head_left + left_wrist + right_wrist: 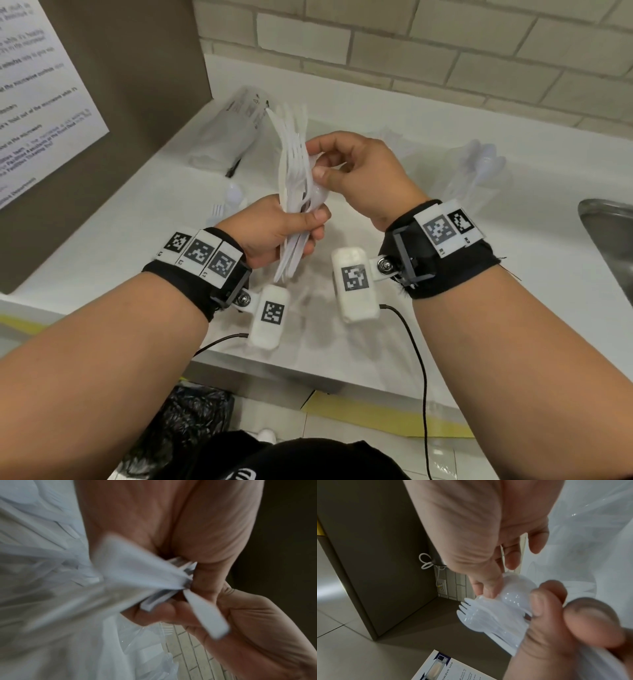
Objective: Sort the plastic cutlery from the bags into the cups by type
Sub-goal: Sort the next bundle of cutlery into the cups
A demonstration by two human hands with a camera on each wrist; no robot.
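Left hand (pixel 274 229) grips a fanned bundle of white plastic cutlery (pixel 291 178) upright above the white counter (pixel 445 308); its handle ends are smeared in the left wrist view. Right hand (pixel 363 174) pinches a glossy spoon bowl (pixel 515 596) in the bundle; only the right wrist view shows the fork tines (pixel 462 608) beside it. Beyond, a clear cup of spoons (pixel 479 171) and a translucent bag (pixel 233 130) are hard to make out.

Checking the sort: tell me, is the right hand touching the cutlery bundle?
Touching. The head view shows the right hand pinching a spoon in the cutlery bundle.

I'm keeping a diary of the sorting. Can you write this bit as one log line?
step: sorting cutlery | left hand: holds bundle | right hand: pinches one piece from bundle | spoon cup: on counter, right
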